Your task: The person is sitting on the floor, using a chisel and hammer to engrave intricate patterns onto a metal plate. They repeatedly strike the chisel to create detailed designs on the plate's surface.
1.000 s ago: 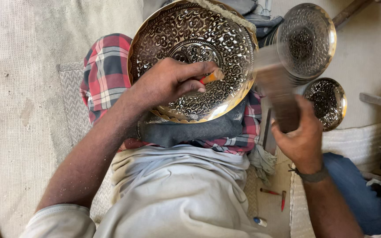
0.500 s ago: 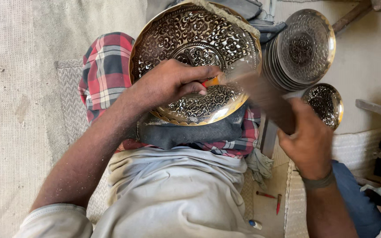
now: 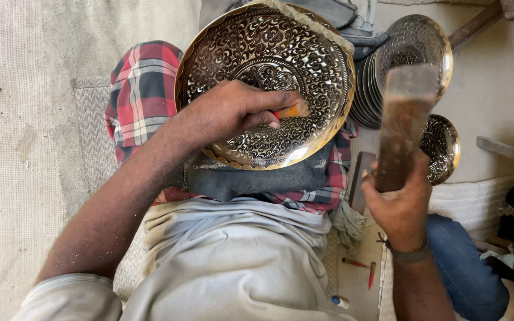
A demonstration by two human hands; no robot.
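One large engraved bowl (image 3: pixel 304 65), one stack of bowls (image 3: pixel 408 53), one small bowl (image 3: pixel 444 148), one hammer (image 3: pixel 403 119), one chisel (image 3: pixel 290 111).

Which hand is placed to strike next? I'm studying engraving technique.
Right hand: it grips the raised hammer. The left hand rests on the engraved brass plate, pinching the chisel.

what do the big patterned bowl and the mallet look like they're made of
Bowl: apparently brass, polished; golden rim, bright glints on chased scrollwork. Mallet in the right hand: probably wood, worn matte brown, though blurred.
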